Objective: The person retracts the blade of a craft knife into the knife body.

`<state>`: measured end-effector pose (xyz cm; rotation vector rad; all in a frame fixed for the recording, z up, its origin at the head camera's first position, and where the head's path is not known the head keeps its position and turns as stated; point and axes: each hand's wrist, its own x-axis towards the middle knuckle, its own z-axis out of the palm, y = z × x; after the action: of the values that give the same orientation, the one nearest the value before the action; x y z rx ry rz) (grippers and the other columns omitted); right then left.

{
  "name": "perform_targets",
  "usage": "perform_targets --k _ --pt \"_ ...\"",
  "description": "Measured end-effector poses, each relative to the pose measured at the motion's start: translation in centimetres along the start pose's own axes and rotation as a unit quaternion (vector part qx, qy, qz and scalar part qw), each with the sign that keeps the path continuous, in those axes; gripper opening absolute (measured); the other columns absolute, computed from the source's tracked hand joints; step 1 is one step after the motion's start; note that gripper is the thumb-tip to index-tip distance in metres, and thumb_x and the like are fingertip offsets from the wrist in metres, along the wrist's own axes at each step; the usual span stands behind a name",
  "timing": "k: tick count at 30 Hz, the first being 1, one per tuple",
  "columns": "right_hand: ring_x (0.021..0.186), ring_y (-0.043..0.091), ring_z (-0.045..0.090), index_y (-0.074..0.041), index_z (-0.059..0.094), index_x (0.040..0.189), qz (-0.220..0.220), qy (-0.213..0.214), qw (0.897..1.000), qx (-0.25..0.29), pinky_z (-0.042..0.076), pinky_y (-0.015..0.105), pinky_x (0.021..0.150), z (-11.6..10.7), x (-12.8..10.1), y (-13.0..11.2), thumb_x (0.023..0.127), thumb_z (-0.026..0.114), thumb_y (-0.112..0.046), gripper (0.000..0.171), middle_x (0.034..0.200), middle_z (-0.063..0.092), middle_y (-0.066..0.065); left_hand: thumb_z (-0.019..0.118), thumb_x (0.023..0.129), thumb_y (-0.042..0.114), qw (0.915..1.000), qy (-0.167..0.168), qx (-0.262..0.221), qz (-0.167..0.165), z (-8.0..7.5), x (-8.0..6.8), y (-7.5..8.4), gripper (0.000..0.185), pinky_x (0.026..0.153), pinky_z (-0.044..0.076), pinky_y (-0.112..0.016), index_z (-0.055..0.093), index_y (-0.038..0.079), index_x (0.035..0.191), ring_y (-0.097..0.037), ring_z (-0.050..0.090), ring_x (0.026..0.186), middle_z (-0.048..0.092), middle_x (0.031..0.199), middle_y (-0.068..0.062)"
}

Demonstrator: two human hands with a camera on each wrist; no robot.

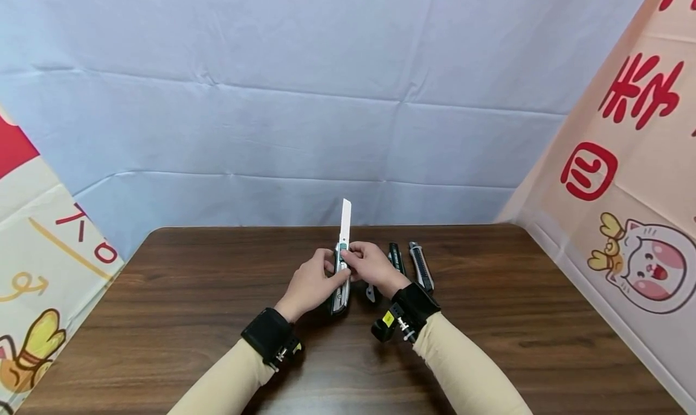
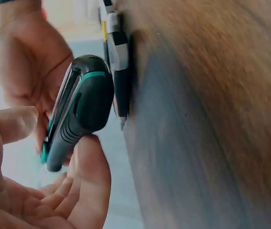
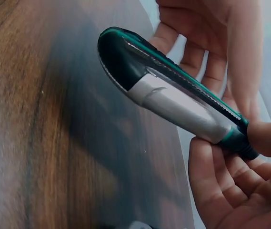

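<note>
A box cutter [image 1: 340, 297] with a dark green and silver handle is held between both hands over the table, its long pale blade [image 1: 345, 221] extended away from the person. My left hand [image 1: 310, 285] grips the handle from the left, thumb across its top. From the other side my right hand [image 1: 375, 267] pinches the front part, thumb at the green slider. In the left wrist view the butt of the box cutter [image 2: 95, 100] faces the camera, rounded and dark. The right wrist view shows the silver side of the box cutter [image 3: 187, 112]; the blade is out of sight there.
Right of the hands, a black-green cutter [image 1: 396, 258] and a grey-black cutter [image 1: 421, 267] lie on the brown wooden table [image 1: 190, 294]. A grey tool tip [image 1: 371, 293] pokes out under the right hand. A pale cloth [image 1: 299, 131] hangs behind, printed sheets at both sides.
</note>
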<state>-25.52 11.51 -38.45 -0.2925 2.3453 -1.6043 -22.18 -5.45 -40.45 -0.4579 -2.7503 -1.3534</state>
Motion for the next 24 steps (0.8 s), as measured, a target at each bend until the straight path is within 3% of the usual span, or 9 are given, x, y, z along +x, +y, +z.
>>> perform_targets --k 3,6,10,16,24 --pt "0.083 0.011 0.064 -0.002 0.052 0.134 -0.004 -0.003 1.0 -0.005 0.058 0.032 0.077 -0.4 0.0 0.2 0.105 0.046 -0.022 0.036 0.098 0.068 0.011 0.051 0.101 0.036 0.9931 -0.048 -0.101 -0.035 -0.2 0.0 -0.4 0.047 0.068 0.056 -0.031 0.046 0.002 0.133 -0.015 0.064 0.082 0.064 0.107 -0.012" --pt "0.09 0.015 0.066 -0.002 0.049 0.137 -0.007 -0.009 1.0 -0.003 0.058 0.035 0.081 -0.9 -0.1 0.1 0.105 0.045 -0.022 0.038 0.111 0.065 0.017 0.044 0.105 0.03 0.9711 -0.097 -0.199 -0.09 -0.4 -0.1 -0.4 0.043 0.076 0.06 -0.037 0.045 0.002 0.137 -0.022 0.067 0.094 0.061 0.118 -0.017" --pt "0.1 0.022 0.065 -0.004 0.047 0.139 -0.011 -0.01 1.0 0.0 0.058 0.038 0.086 -1.2 -0.3 -0.1 0.105 0.045 -0.021 0.038 0.118 0.062 0.02 0.036 0.107 0.025 0.9468 -0.157 -0.254 -0.119 -0.7 -0.1 -0.5 0.041 0.089 0.057 -0.043 0.045 0.0 0.139 -0.028 0.064 0.11 0.06 0.125 -0.02" --pt "0.108 0.025 0.065 -0.008 0.047 0.141 -0.011 -0.004 1.0 0.009 0.056 0.042 0.091 -1.2 -0.4 -0.4 0.105 0.045 -0.02 0.038 0.119 0.062 0.017 0.035 0.107 0.016 0.9359 -0.215 -0.265 -0.087 -0.7 -0.2 -0.9 0.038 0.091 0.056 -0.044 0.045 -0.002 0.139 -0.028 0.063 0.113 0.059 0.126 -0.022" --pt "0.106 0.02 0.064 -0.005 0.051 0.137 -0.014 0.003 0.997 0.07 0.053 0.043 0.097 -0.9 -0.1 -0.1 0.105 0.044 -0.029 0.04 0.125 0.061 0.017 0.038 0.106 0.012 0.9388 -0.207 -0.268 -0.065 -0.4 -0.1 -1.1 0.035 0.087 0.059 -0.041 0.045 -0.002 0.138 -0.022 0.065 0.105 0.062 0.123 -0.022"
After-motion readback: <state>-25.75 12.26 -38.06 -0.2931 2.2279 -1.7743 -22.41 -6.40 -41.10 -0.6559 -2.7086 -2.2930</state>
